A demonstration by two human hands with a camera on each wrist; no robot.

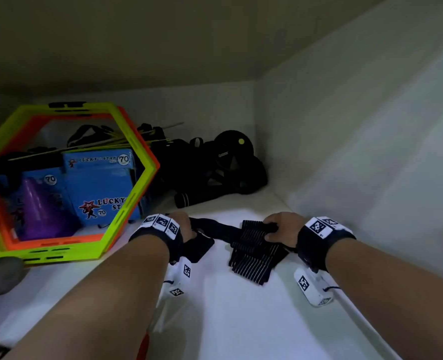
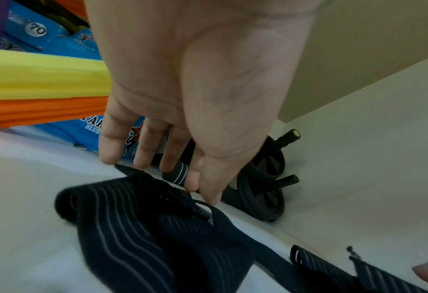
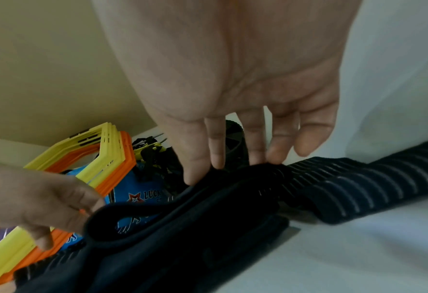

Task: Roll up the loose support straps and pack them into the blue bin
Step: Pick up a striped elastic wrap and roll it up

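A long black support strap (image 1: pixel 254 245) with thin pale stripes lies loose on the white shelf (image 1: pixel 228 320), partly folded on itself. My left hand (image 1: pixel 186 227) holds its left end; in the left wrist view thumb and forefinger (image 2: pixel 200 196) pinch the strap (image 2: pixel 137 228) at its dark edge. My right hand (image 1: pixel 272 229) grips the bunched striped part further right. In the right wrist view its thumb and fingers (image 3: pixel 223 170) close on a fold of the strap (image 3: pixel 333 190). No blue bin shows in any view.
Yellow-green and orange hexagon rings (image 1: pixel 137 157) lean at the left, in front of blue "Lucky Star" boxes (image 1: pixel 98 183). Black gear with an ab wheel (image 1: pixel 232 152) and a small rolled strap (image 1: pixel 186 200) fill the back corner. The cupboard wall (image 1: pixel 345 152) rises close on the right.
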